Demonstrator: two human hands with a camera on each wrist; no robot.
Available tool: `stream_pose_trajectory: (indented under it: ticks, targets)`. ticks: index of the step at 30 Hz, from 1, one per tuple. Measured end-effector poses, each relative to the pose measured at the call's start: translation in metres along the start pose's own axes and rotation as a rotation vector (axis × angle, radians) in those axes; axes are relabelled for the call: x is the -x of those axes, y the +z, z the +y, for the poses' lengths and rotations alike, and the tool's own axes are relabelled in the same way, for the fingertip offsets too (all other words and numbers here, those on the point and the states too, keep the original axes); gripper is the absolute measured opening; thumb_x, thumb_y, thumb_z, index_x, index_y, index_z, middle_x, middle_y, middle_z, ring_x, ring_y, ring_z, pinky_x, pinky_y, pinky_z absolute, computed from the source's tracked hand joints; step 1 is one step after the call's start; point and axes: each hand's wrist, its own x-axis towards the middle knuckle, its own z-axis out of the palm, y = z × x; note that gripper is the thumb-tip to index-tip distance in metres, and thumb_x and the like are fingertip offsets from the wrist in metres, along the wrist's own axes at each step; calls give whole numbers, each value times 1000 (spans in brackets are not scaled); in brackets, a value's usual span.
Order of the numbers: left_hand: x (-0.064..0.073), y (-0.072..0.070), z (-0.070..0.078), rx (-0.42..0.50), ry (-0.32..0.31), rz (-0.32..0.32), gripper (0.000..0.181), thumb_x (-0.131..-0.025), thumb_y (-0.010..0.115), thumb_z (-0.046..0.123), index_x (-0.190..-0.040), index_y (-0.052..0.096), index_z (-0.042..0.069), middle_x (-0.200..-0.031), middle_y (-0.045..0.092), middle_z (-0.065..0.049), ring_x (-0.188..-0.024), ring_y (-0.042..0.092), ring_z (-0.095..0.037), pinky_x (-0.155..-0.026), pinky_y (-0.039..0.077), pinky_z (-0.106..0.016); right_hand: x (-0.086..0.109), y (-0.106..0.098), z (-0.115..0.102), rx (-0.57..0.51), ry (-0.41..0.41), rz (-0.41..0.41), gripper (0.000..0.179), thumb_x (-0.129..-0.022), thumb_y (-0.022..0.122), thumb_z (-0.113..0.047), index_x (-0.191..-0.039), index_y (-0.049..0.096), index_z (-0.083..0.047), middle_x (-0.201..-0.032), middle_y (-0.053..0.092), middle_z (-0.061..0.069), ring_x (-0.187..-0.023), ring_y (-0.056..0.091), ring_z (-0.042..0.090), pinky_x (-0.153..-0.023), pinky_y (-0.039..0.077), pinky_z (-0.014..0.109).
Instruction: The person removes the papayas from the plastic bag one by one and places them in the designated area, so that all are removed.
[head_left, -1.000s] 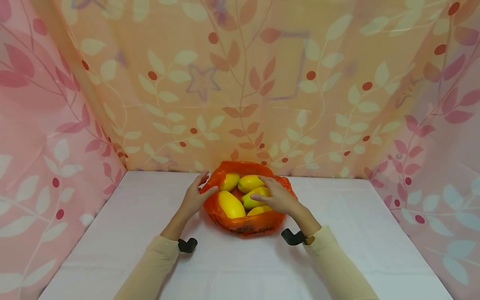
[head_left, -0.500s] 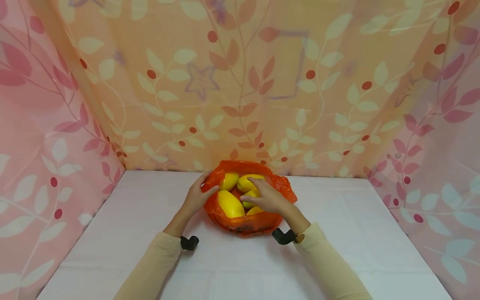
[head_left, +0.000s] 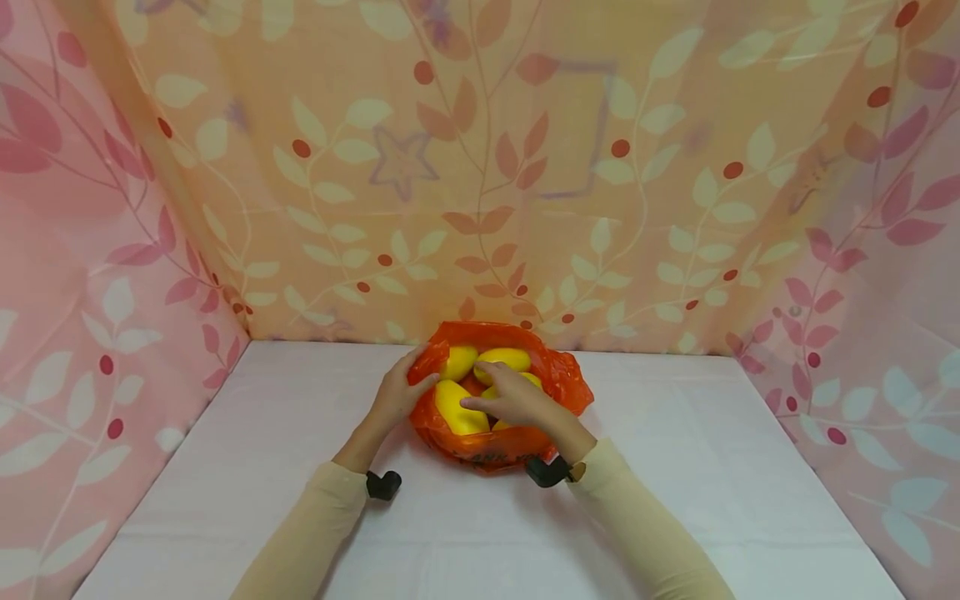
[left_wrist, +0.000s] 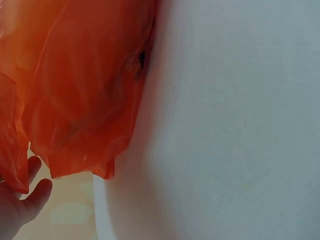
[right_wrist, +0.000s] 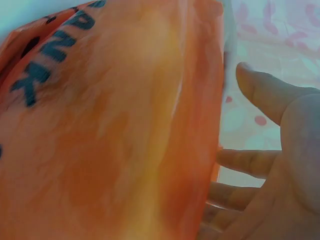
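An orange plastic bag point(head_left: 573, 383) with dark lettering stands with its mouth spread wide. Inside lie several smooth yellow mangoes; the front-left mango point(head_left: 456, 410) and the rear mango point(head_left: 513, 359) show best. My left hand point(head_left: 393, 397) holds the bag's left rim, fingers outside and thumb at the inner edge; the left wrist view has a flap of plastic hanging across this hand. Over the bag's mouth reaches my right hand point(head_left: 519, 403), thumb and fingers spread above the mangoes, partly covering those at the right. In the right wrist view its fingertips pass behind the bag's edge.
The bag rests on a white-covered table point(head_left: 675, 483), near its back edge. A leaf-patterned curtain point(head_left: 480, 167) rises right behind, with pink patterned side curtains point(head_left: 97, 275) on both sides. A black wrist mount point(head_left: 549, 472) juts from the right wrist, close to the bag's front.
My right hand has moved left across the bag's mouth, from the right mangoes towards the middle. The left hand has shifted slightly right, closer onto the rim. The bag stays in place.
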Motion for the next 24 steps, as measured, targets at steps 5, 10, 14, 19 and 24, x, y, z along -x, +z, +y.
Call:
stream_pose_trajectory:
  ticks: [5, 10, 14, 19, 24]
  targets:
    - [-1, 1, 3, -38, -1, 15, 62, -94, 64, 24, -149, 39, 10, -151, 41, -19, -138, 40, -39, -113, 34, -54, -7, 3, -8, 42, -24, -22, 75, -89, 64, -50, -146, 42, -6, -143, 52, 15, -131, 49, 32, -110, 40, 50]
    - [-2, 3, 4, -56, -7, 14, 61, -94, 64, 23, -148, 40, 8, -149, 44, -20, -136, 44, -40, -111, 36, -54, -11, 8, -15, 67, -13, -43, 72, -90, 65, -47, -145, 43, -7, -137, 58, 13, -123, 55, 30, -107, 43, 50]
    - [-2, 4, 3, -58, -9, 23, 60, -94, 64, 23, -147, 42, 6, -148, 46, -21, -135, 44, -40, -111, 36, -53, -13, 14, -20, 80, 5, -43, 68, -89, 66, -45, -143, 47, -8, -131, 62, 12, -117, 58, 29, -104, 46, 49]
    - [-3, 5, 0, -54, -18, 49, 57, -94, 64, 22, -145, 45, 6, -144, 50, -22, -132, 47, -40, -110, 38, -53, -17, 21, -25, 101, 62, -36, 66, -89, 67, -43, -141, 48, -8, -127, 63, 12, -114, 59, 29, -103, 47, 49]
    - [-2, 7, 1, -45, -32, 79, 53, -94, 64, 21, -143, 49, 7, -139, 54, -23, -126, 52, -41, -106, 42, -54, -20, 26, -29, 138, 146, -40, 67, -89, 66, -45, -143, 47, -10, -129, 62, 12, -116, 57, 30, -105, 45, 49]
